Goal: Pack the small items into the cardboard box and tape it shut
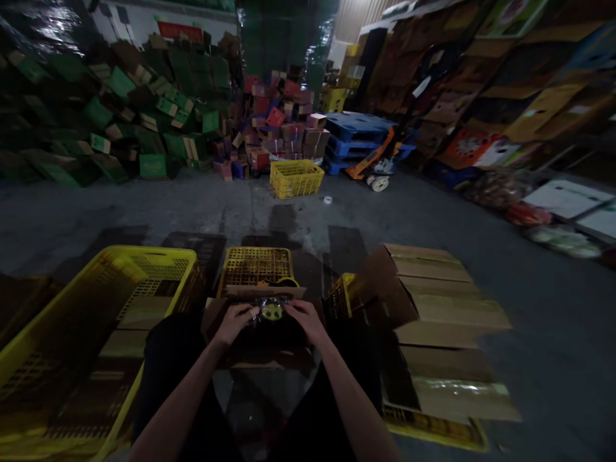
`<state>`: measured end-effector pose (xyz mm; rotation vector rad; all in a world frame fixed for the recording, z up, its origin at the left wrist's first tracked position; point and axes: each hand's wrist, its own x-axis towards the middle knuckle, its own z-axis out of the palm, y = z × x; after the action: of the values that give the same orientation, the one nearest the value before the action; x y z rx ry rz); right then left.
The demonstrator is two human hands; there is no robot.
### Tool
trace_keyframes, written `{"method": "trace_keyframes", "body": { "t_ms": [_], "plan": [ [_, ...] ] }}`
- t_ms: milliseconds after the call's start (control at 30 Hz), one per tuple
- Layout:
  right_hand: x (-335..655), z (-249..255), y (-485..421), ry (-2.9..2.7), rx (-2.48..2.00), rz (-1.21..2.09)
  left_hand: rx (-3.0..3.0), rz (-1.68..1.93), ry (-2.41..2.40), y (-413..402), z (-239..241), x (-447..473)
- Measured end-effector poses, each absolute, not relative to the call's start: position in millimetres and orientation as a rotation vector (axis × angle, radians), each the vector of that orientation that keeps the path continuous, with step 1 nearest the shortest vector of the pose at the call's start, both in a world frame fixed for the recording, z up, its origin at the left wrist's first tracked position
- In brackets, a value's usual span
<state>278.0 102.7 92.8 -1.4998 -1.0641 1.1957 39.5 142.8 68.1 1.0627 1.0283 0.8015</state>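
- Nearest are your bare forearms (pixel 344 385), reaching forward between your dark-clad legs (pixel 168 359).
- Your left hand (pixel 239 321) and right hand (pixel 307 319) have fingers curled, gripping opposite sides of a clear-wrapped item (pixel 272 312) – yellow-green with dark spots.
- That item sits between your hands at an open carton (pixel 269 358); you can't tell whether the two touch.
- Left of you, a large yellow crate (pixel 144 253) holds cardboard pieces (pixel 137 343).
- Right, brown cartons (pixel 443 321) lie stacked over a yellow crate edge (pixel 433 428).
- Far off – blue pallets (pixel 356 125) beside an orange pallet jack (pixel 370 162).
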Motion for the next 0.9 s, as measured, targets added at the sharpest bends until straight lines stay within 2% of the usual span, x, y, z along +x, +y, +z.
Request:
{"method": "trace_keyframes", "body": {
  "t_ms": [200,367,567,900],
  "plan": [
    [285,82,111,-1.033,-1.485,1.127,1.283,0.744,1.198,153,56,30],
    [288,77,112,-1.402,-1.752,0.871,1.526,0.601,1.28,157,41,28],
    [275,71,104,-2.005,-1.873,0.679,1.793,0.388,1.242,142,29,40],
    [270,70,107,-2.228,-1.697,0.832,1.968,0.232,1.494,148,29,26]
  ]
}}
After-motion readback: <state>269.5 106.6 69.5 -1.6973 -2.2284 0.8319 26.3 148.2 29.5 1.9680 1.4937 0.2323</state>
